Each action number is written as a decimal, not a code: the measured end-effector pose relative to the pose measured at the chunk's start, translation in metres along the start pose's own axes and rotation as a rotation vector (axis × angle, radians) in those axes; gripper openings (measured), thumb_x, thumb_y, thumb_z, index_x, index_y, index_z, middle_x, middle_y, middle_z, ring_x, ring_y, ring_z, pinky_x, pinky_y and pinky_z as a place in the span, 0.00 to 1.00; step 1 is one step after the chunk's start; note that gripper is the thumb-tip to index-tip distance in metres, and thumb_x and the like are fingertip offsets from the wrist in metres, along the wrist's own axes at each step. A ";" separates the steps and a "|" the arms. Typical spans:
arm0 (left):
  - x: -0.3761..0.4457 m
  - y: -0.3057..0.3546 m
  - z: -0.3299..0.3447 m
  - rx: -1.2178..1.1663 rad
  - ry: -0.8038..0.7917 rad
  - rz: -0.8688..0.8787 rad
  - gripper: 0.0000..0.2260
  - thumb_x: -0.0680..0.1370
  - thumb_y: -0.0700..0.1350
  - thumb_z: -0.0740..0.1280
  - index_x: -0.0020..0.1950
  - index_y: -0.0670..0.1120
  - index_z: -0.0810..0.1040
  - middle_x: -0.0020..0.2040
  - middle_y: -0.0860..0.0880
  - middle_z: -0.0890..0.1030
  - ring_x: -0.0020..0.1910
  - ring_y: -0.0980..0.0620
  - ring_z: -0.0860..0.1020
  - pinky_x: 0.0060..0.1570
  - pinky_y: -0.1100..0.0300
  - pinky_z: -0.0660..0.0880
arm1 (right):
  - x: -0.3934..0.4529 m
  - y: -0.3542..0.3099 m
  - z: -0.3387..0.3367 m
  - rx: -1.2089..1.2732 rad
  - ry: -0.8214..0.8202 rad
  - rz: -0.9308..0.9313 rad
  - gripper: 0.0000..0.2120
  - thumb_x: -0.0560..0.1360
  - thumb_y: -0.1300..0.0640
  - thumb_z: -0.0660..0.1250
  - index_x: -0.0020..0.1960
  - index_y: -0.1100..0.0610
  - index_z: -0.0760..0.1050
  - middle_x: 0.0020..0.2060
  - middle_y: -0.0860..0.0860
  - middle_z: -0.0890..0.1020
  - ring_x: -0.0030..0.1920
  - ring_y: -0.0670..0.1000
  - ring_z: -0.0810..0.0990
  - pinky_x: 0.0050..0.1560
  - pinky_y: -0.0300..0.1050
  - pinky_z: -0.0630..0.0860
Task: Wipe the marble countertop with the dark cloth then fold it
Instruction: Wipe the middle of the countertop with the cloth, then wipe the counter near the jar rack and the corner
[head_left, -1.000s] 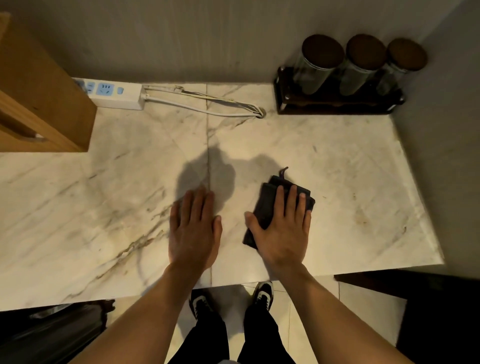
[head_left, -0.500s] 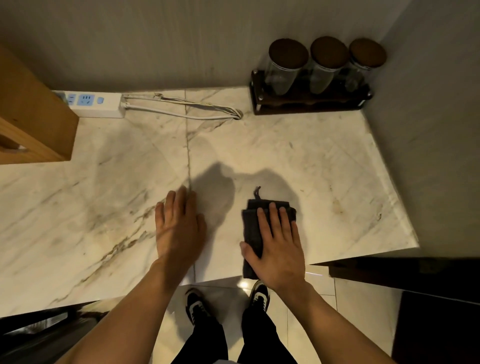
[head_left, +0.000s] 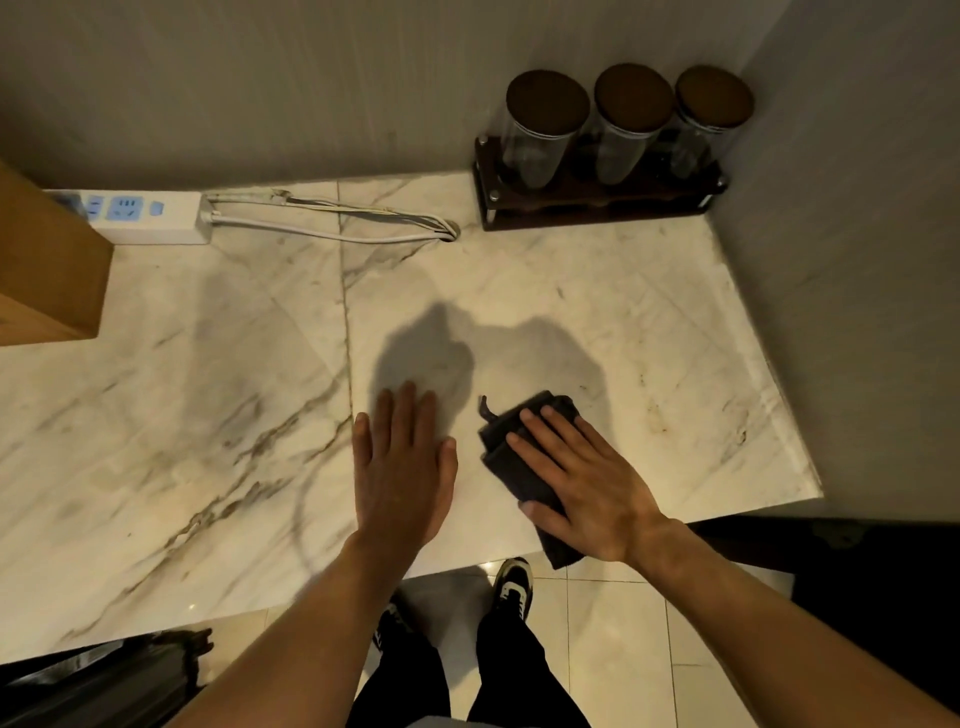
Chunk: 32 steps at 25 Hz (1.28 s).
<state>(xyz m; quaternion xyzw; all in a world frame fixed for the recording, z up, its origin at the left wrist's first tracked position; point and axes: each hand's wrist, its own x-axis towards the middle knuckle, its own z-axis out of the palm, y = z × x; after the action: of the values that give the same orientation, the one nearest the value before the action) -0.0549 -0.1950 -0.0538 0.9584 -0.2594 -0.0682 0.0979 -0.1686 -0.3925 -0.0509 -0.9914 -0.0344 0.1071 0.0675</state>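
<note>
Rt hand flat on dark cloth — overhanging marble countertop front edge.

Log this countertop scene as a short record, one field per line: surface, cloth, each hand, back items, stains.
surface: marble countertop, pale with brown veins
cloth: dark cloth, folded, its near corner overhanging the front edge
right hand: right hand pressed flat on the cloth, fingers spread
left hand: left hand flat on bare marble, apart from the cloth
back items: three lidded jars in a dark rack; white power strip with cable
stains: brownish marks right of the cloth
</note>
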 end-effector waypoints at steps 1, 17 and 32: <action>0.001 0.001 0.002 0.013 -0.005 -0.006 0.26 0.78 0.53 0.53 0.72 0.41 0.67 0.74 0.39 0.67 0.73 0.37 0.63 0.70 0.37 0.59 | 0.005 0.006 -0.002 -0.005 -0.011 -0.008 0.33 0.78 0.38 0.52 0.78 0.49 0.49 0.78 0.52 0.52 0.77 0.53 0.46 0.74 0.55 0.49; 0.005 0.002 0.005 0.032 0.009 -0.040 0.26 0.77 0.55 0.58 0.72 0.44 0.69 0.73 0.40 0.69 0.74 0.39 0.60 0.72 0.40 0.52 | 0.102 0.074 -0.030 -0.026 0.025 0.015 0.34 0.77 0.38 0.51 0.78 0.49 0.48 0.78 0.52 0.52 0.77 0.53 0.46 0.75 0.54 0.48; 0.005 0.005 0.004 0.112 -0.031 -0.045 0.28 0.77 0.56 0.56 0.74 0.44 0.65 0.75 0.41 0.66 0.74 0.39 0.60 0.71 0.39 0.55 | 0.180 0.089 -0.041 0.106 0.133 0.449 0.33 0.78 0.37 0.46 0.78 0.49 0.44 0.79 0.52 0.48 0.77 0.54 0.43 0.75 0.54 0.42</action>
<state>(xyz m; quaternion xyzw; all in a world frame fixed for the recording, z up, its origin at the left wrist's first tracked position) -0.0538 -0.2023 -0.0572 0.9668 -0.2425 -0.0704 0.0387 0.0207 -0.4710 -0.0616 -0.9741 0.1973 0.0557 0.0960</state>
